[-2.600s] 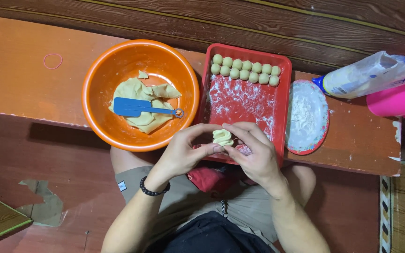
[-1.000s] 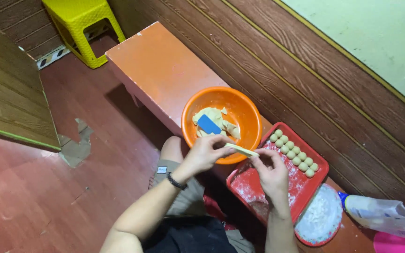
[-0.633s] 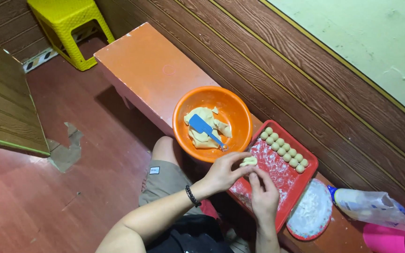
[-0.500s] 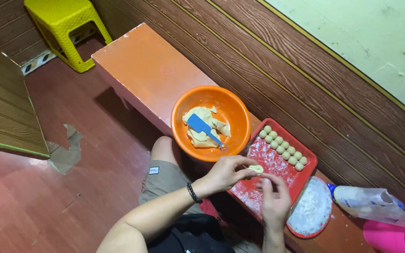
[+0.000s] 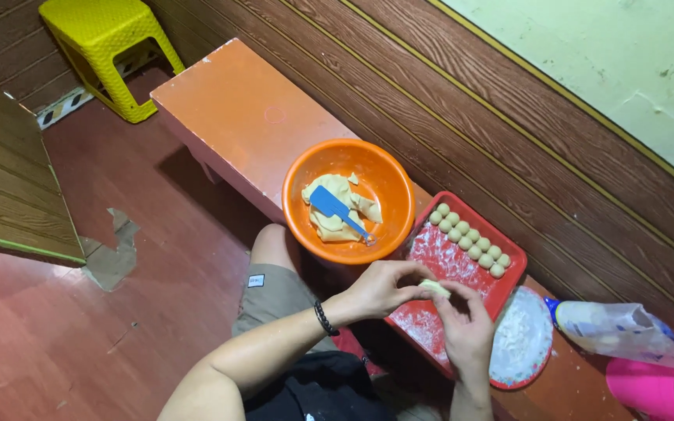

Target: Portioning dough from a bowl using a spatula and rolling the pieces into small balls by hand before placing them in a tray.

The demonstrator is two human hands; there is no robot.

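Observation:
My left hand [image 5: 384, 286] and my right hand [image 5: 466, 327] meet over the near end of a red floured tray [image 5: 509, 288], together pinching a small pale piece of dough [image 5: 435, 288]. A row of small dough balls [image 5: 466, 239] lines the tray's far edge. To the left stands an orange bowl [image 5: 306, 168] holding a lump of yellow dough [image 5: 335, 210] with a blue scraper [image 5: 331, 207] lying on it. A black band circles my left wrist.
Everything sits on a long orange bench [image 5: 235, 117] against a wood-panelled wall. A round red plate of flour [image 5: 523, 343] lies right of the tray, then a plastic bag [image 5: 626, 331] and a pink container [image 5: 657, 390]. A yellow stool [image 5: 103, 47] stands far left.
The view swung left and tilted, bringing the stool and floor into sight. My hands stayed together on the dough piece, moving from in front of the bowl to over the tray.

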